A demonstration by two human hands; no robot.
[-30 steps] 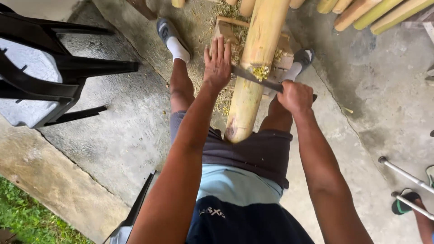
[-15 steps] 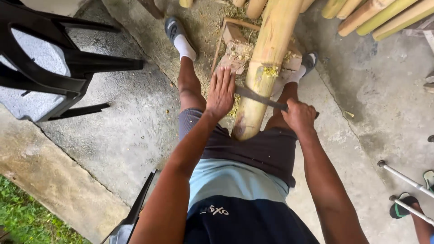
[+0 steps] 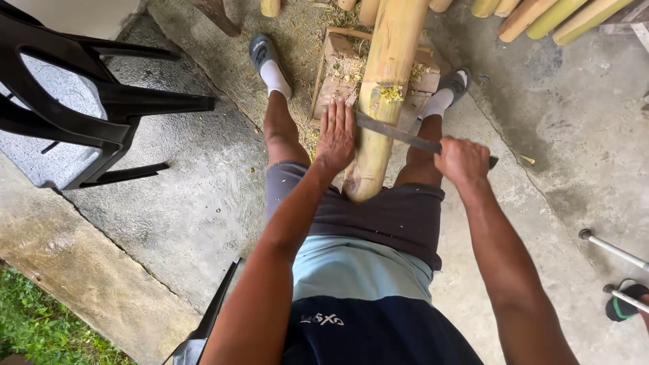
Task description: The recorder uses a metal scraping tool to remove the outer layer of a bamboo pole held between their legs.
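Note:
A thick pale bamboo pole (image 3: 382, 101) lies between my knees, its far part resting on a wooden block (image 3: 336, 71). My left hand (image 3: 336, 136) lies flat with fingers spread against the pole's left side, its fingertips on the end of a long dark blade (image 3: 395, 132). The blade lies across the pole, with a curl of shavings just beyond it. My right hand (image 3: 462, 160) is closed around the blade's handle, right of the pole.
A black plastic chair (image 3: 81, 101) stands at left on the concrete floor. More bamboo poles (image 3: 541, 15) lie at the top right. Metal rods (image 3: 612, 250) and a sandal (image 3: 625, 304) lie at the right edge. Grass (image 3: 40, 324) borders the concrete at bottom left.
Both hands and the blade have come back along the pole toward my body. The curl of shavings has lengthened ahead of the blade.

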